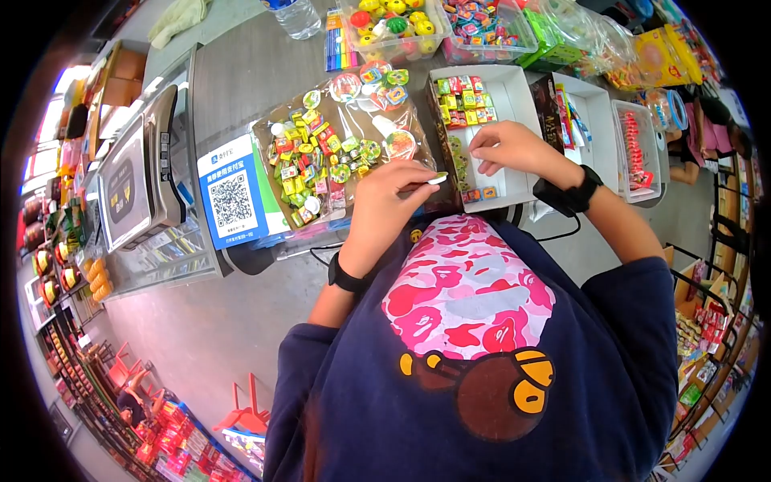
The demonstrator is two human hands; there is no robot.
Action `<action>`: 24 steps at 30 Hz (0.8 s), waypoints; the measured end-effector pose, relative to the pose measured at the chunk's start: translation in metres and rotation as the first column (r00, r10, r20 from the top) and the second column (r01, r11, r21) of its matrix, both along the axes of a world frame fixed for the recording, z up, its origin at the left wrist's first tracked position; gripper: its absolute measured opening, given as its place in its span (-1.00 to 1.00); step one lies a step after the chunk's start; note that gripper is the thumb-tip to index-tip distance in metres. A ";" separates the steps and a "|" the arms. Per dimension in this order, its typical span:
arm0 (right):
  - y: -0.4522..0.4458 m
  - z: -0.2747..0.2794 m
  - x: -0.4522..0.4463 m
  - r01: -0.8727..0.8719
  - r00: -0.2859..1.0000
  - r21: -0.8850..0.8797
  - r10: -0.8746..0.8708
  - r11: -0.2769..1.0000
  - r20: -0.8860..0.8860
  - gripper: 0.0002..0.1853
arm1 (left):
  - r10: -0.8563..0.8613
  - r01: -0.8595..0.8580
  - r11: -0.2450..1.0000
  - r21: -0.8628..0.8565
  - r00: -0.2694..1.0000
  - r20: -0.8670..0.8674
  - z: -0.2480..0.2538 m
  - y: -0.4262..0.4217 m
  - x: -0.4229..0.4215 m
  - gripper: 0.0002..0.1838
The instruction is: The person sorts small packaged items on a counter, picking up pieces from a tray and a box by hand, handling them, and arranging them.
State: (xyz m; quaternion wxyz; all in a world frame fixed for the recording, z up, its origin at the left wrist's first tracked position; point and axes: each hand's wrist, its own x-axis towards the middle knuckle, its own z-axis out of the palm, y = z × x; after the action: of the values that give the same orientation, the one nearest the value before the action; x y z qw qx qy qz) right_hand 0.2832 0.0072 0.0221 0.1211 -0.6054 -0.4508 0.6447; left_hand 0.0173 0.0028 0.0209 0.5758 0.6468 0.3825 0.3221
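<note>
My left hand [385,197] pinches a small round white-and-green piece [438,178] between thumb and fingers, by the near edge of a brown cardboard tray [418,112]. Loose small candies [309,149] in yellow, red and green wrappers lie heaped there, with round green packs [340,173] among them. Over a white box [510,92] hovers my right hand [510,151], its fingers loosely curled and apart, with nothing visible in them. Inside the box are rows of wrapped candies [464,102], a line of round green packs [458,161] and several orange-and-blue pieces [479,194].
A blue payment-code sign [233,193] stands left of the tray. Clear tubs of toys [393,24] and candies [486,28] line the back. Another white box [590,112] and a tub of red items [634,149] sit to the right. A cable [562,234] hangs by my right wrist.
</note>
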 end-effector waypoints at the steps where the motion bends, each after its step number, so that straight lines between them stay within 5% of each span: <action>1: -0.001 0.011 -0.002 -0.001 1.000 -0.001 0.001 1.000 -0.001 -0.72 | 0.001 -0.001 1.000 -0.001 1.000 -0.001 0.002 0.000 0.002 -0.84; 3: -0.007 0.032 -0.010 0.096 0.989 -0.021 -0.098 0.995 -0.109 -0.72 | -0.041 0.106 0.905 0.412 0.985 -0.165 0.005 0.001 0.005 -0.86; 7: -0.022 0.040 -0.024 0.029 0.979 -0.002 -0.029 1.000 -0.204 -0.75 | -0.085 0.160 0.833 0.529 0.983 -0.164 0.006 -0.002 0.022 -0.86; 18: -0.009 0.024 -0.012 -0.009 0.982 -0.009 0.007 1.000 -0.189 -0.81 | -0.054 0.150 0.859 0.489 0.977 -0.206 0.000 0.001 0.018 -0.77; 24: -0.011 0.011 -0.009 -0.147 0.975 0.269 0.094 0.952 0.199 -0.82 | 0.094 0.015 0.924 0.383 0.960 -0.263 0.000 0.005 -0.002 -0.79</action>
State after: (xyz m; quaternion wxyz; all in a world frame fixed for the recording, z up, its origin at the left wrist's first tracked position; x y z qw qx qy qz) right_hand 0.2741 -0.0041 0.0333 0.1242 -0.6102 -0.5834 0.5214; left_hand 0.0157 0.0081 0.0205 0.3733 0.7769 0.4024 0.3084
